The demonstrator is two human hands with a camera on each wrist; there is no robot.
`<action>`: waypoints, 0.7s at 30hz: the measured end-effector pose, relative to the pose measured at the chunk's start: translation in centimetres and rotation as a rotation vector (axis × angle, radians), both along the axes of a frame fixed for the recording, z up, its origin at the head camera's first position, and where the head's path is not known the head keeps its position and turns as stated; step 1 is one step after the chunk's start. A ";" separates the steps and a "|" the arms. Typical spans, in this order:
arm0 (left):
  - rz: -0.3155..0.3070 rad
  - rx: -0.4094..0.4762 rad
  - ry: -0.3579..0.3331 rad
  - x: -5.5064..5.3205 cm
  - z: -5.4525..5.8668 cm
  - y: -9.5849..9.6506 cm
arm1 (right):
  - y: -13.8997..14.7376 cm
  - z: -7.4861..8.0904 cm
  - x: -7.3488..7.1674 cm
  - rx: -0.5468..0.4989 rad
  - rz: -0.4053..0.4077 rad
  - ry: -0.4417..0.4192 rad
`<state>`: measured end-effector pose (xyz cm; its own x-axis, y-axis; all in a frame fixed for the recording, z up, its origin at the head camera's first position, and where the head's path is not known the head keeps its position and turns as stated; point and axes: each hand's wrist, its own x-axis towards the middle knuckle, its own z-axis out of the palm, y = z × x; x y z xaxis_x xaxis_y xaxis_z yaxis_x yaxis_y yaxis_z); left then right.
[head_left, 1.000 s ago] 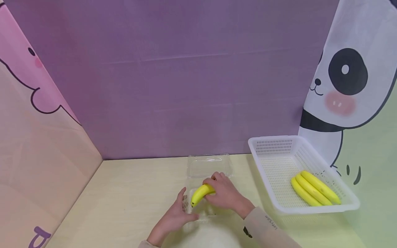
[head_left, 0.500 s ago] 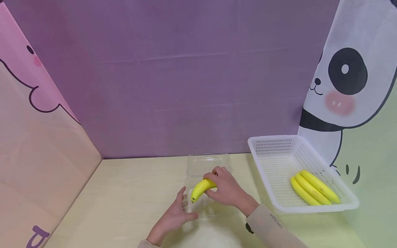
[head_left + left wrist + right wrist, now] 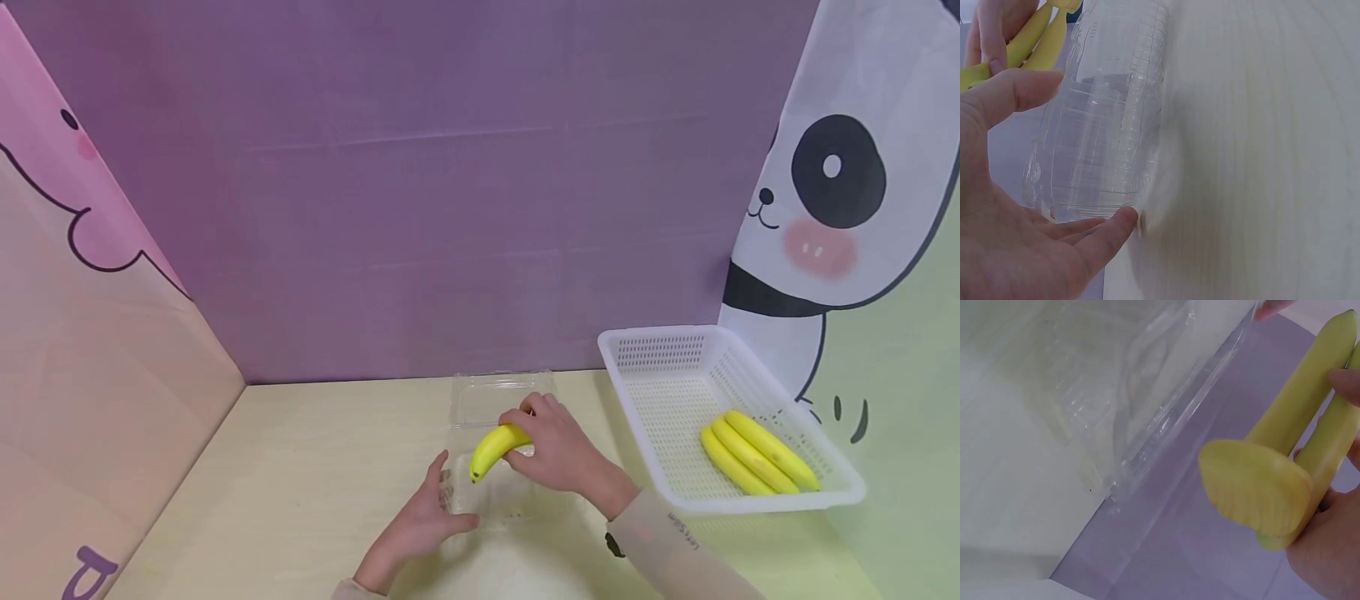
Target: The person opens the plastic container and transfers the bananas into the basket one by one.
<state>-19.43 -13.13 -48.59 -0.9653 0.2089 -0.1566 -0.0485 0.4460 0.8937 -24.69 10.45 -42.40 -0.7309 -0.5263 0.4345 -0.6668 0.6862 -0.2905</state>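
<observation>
A small bunch of bananas (image 3: pixel 493 452) is held in my right hand (image 3: pixel 558 446), above the clear plastic box. In the right wrist view two bananas (image 3: pixel 1300 403) join at a thick yellow stem end; any more are hidden. The clear plastic box (image 3: pixel 1094 150) lies on the table, its lid (image 3: pixel 480 406) folded back toward the wall. At the box's front left corner is my left hand (image 3: pixel 420 521), thumb and fingers spread apart. Its fingertips touch the box's side in the left wrist view, the thumb near the rim.
To the right stands a white perforated basket (image 3: pixel 637 417) holding several bananas (image 3: pixel 757 454) at its near end. A purple cloth wall (image 3: pixel 420 208) closes off the back of the pale wooden table (image 3: pixel 300 483). Printed side panels flank it.
My right hand has lifted the bananas away from the box's base, moving slightly up and to the right. My left hand stays at the box corner.
</observation>
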 end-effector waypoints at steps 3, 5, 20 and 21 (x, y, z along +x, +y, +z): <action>-0.001 0.002 -0.003 0.0 0.1 0.0 | 0.3 0.3 0.0 0.015 -0.009 0.012; 0.001 0.001 -0.003 0.1 0.1 0.0 | 0.5 0.5 0.0 0.021 -0.015 0.018; -0.026 0.052 0.025 0.0 -0.2 -0.1 | 2.8 1.5 0.1 -0.036 -0.032 0.075; -0.028 0.056 0.024 0.0 -0.3 -0.1 | 3.0 1.5 0.1 -0.038 -0.036 0.078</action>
<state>-19.40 -13.26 -48.86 -0.9623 0.2437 -0.1207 -0.0148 0.3959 0.9182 -24.64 13.42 -40.87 -0.7122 -0.4825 0.5099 -0.6638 0.6993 -0.2653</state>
